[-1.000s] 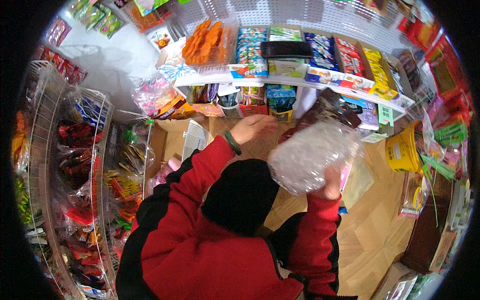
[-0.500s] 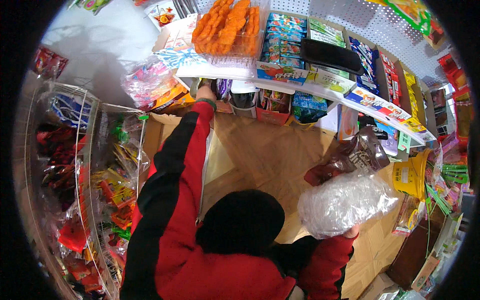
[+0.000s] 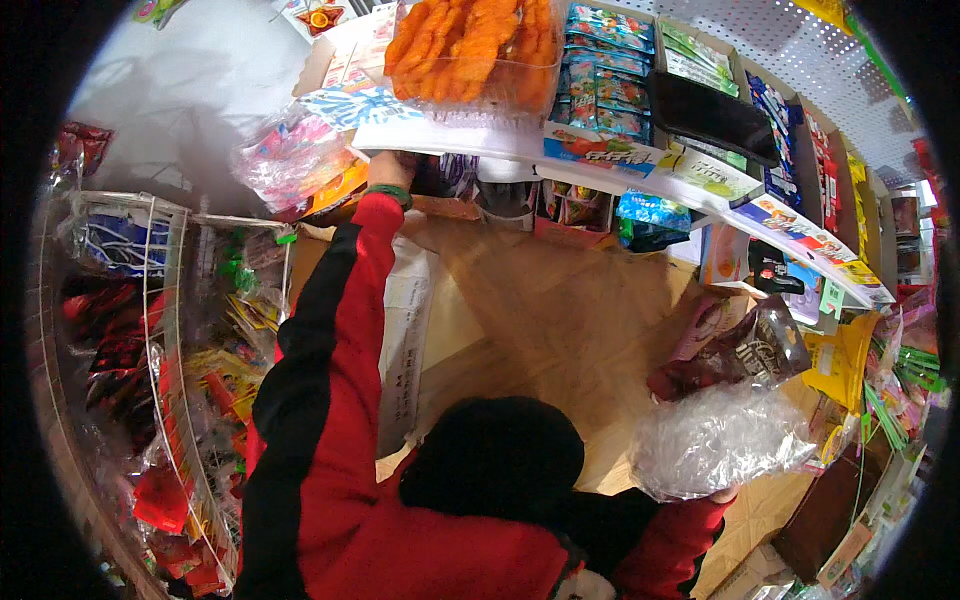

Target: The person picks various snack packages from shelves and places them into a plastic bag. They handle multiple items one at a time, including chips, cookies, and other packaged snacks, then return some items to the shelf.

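My left hand [image 3: 391,168] reaches in under the edge of the white shelf [image 3: 455,138], a green band at its wrist. Its fingers are hidden in the shadow there, near purple packets [image 3: 460,172]. At the right, my right hand [image 3: 725,494] grips a large crumpled clear plastic bag [image 3: 722,440] from below; only a little of the hand shows. Against the far side of that bag lies a shiny dark brown package [image 3: 735,345]; what supports it is hidden.
On the shelf stand a clear tub of orange snacks [image 3: 475,50], boxes of small packets [image 3: 605,85] and a black flat device [image 3: 712,115]. Wire racks of bagged goods [image 3: 160,350] line the left. A yellow tub [image 3: 838,365] is at the right. A round black shape [image 3: 500,455] sits before me.
My left hand has gone deeper under the shelf edge, and the greenish thing by it is out of sight. The view has shifted a little; the right hand still holds the clear bag.
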`<state>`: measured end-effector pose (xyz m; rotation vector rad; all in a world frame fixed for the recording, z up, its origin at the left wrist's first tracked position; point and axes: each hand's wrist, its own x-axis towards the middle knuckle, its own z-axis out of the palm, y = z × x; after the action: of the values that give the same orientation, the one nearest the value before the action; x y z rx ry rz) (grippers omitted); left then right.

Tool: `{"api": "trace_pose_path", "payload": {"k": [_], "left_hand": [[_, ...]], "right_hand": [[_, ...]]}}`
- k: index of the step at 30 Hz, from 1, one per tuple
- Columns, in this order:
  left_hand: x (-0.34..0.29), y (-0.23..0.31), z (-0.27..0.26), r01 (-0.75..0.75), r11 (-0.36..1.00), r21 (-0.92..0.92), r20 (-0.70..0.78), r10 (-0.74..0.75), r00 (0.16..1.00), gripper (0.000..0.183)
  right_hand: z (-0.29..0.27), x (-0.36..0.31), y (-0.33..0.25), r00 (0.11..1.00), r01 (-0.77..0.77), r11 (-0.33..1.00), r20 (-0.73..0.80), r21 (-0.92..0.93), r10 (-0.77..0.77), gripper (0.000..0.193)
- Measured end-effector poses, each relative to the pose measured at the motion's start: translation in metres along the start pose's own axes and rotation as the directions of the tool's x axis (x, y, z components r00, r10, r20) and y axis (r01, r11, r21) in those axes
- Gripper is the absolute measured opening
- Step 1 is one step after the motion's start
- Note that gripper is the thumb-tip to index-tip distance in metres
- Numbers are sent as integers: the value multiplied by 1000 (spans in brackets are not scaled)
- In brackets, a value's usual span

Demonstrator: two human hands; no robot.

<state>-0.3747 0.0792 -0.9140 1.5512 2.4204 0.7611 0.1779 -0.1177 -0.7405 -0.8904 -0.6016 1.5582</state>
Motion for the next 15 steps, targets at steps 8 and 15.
{"api": "trace_pose_path", "payload": {"k": [8,15], "left_hand": [[-15,44,2,87,922,377,300,-211,930,43],[-16,52,2,293,895,337,61,-331,942,33]], "right_hand": [[-2,-1,-2,999,2,1000,39,15,-2,87],[-10,-13,-7,1000,17,1000,22,23,-17,87]]}}
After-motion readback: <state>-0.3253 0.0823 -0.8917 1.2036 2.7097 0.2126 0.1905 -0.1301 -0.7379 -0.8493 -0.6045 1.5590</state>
